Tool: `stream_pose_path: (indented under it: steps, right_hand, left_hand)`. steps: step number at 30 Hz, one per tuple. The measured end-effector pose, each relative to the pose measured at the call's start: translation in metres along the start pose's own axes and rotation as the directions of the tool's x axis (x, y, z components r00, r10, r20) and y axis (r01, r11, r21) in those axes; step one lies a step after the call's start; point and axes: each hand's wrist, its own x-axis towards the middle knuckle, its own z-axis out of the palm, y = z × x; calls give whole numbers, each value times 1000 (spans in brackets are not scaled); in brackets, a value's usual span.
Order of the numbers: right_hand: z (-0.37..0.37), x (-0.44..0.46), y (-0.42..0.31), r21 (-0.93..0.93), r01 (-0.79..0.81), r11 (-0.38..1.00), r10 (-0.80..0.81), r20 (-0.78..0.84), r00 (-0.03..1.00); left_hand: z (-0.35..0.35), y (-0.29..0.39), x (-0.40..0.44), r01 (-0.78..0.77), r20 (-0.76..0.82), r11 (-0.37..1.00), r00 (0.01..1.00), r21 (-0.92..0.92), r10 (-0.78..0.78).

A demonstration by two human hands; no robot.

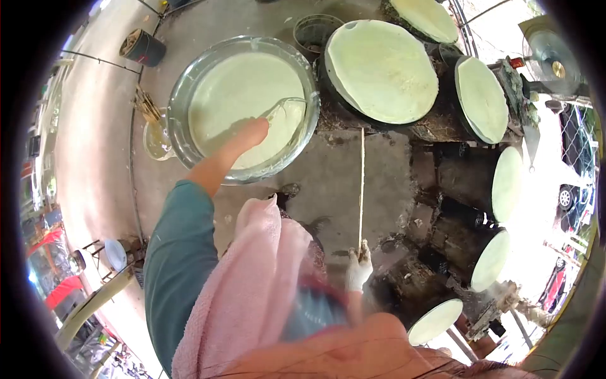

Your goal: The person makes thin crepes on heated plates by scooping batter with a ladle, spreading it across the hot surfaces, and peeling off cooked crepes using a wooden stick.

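Left hand point(255, 132) is closed on a scoop point(287, 116) at the pale liquid point(233, 95), near the basin's point(180, 107) right edge; right hand point(359, 270) grips a long stick point(362, 189). Advisable: keep the scoop level, draining drips over the basin.

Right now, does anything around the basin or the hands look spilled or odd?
Yes: whitish smears mark the rim of the metal basin, outside the pale liquid, like drips. The right hand, holding a thin stick, wears a white glove with darkened fingertips, while the left hand is bare, an odd mismatch.
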Motion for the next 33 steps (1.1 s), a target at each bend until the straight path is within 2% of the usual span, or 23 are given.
stream_pose_path:
  steps: [3, 4, 5, 6, 7, 8, 9, 11, 12, 14, 15, 17, 18, 21, 22, 24, 26, 27, 28, 29, 30, 32, 33]
  right_hand:
    - [11, 9, -9, -41, -41, 998, 43, 55, 998]
    - [14, 9, -12, -52, -60, 997, 64, 85, 994]
    - [16, 14, 2, -8, 33, 999, -32, 147, 989]
    - [23, 12, -5, -27, 39, 999, -32, 205, 978]
    - [35, 8, -16, -42, 43, 998, -31, 253, 967]
    - [42, 4, -21, -57, 46, 997, -28, 285, 958]
    - [43, 0, -20, -102, -34, 994, 65, 326, 943]
    - [47, -14, -29, -419, 131, 899, 45, 384, 922]
    - [44, -21, -31, -551, 229, 802, 43, 437, 899]
    - [37, -21, 18, -620, 101, 778, 265, 469, 842]
    - [34, -37, -3, -542, 84, 836, 251, 513, 821]
    - [21, -31, 64, -319, 31, 947, 179, 605, 776]
    - [11, -38, 56, -278, 42, 960, 146, 624, 768]
    - [-19, -49, 8, -314, -70, 947, 282, 707, 649]
    - [-23, -63, -12, -38, -101, 994, 96, 741, 665]
    - [-33, -53, -18, -31, 354, 935, -229, 710, 666]
    - [-43, -62, -67, 46, -64, 997, 13, 704, 710]
    - [-44, -59, -81, 261, 208, 943, -331, 658, 677]
    - [-44, -44, -81, 308, 417, 855, -513, 619, 595]
    - [-39, -38, -81, 386, 503, 773, -633, 508, 584]
    - [-34, -32, -85, 446, 583, 679, -733, 380, 563]
    - [-13, 5, -77, 498, 374, 783, -586, 386, 713]
    - [-4, 14, -89, 473, 387, 791, -572, 350, 742]
  left_hand:
    - [13, -26, 12, -99, 256, 990, 964, 99, 71]
    - [9, -26, -1, -19, 315, 999, 949, -42, 31]
    - [3, -24, -20, 72, 373, 982, 928, -175, -1]
    - [0, -22, -38, 163, 428, 941, 903, -298, -21]
    - [36, -35, -53, 400, 452, 524, 891, -751, -33]
    - [81, -53, -61, 482, 518, 356, 855, -800, 7]
    - [112, -62, -69, 556, 575, 185, 815, -810, 72]
    - [116, -54, -108, 581, 581, 84, 772, -810, 259]
    - [122, -42, -125, 583, 547, -61, 789, -810, 281]
    - [131, -19, -158, 557, 473, -350, 829, -753, 299]
    - [133, -7, -172, 529, 376, -490, 845, -693, 380]
    - [130, 17, -194, 480, 144, -720, 867, -501, 478]
    - [122, 29, -204, 446, 175, -722, 890, -528, 422]
    - [70, 60, -247, 293, 247, -736, 953, -610, 174]
    - [48, 61, -259, 315, 93, -792, 945, -523, 315]
    - [3, 64, -282, 457, -229, -811, 800, -365, 554]
    - [-74, 79, -321, 345, -216, -834, 858, -430, 466]
    - [-98, 83, -328, 209, -277, -816, 871, -540, 406]
    - [-120, 85, -332, 62, -347, -773, 869, -631, 353]
    - [-139, 84, -332, -87, -418, -710, 855, -698, 307]
    - [-149, 75, -322, -95, -413, -719, 866, -688, 281]
    - [-156, 60, -286, -48, -370, -739, 886, -672, 279]
    - [-159, 62, -278, -231, -290, -586, 957, -777, 9]
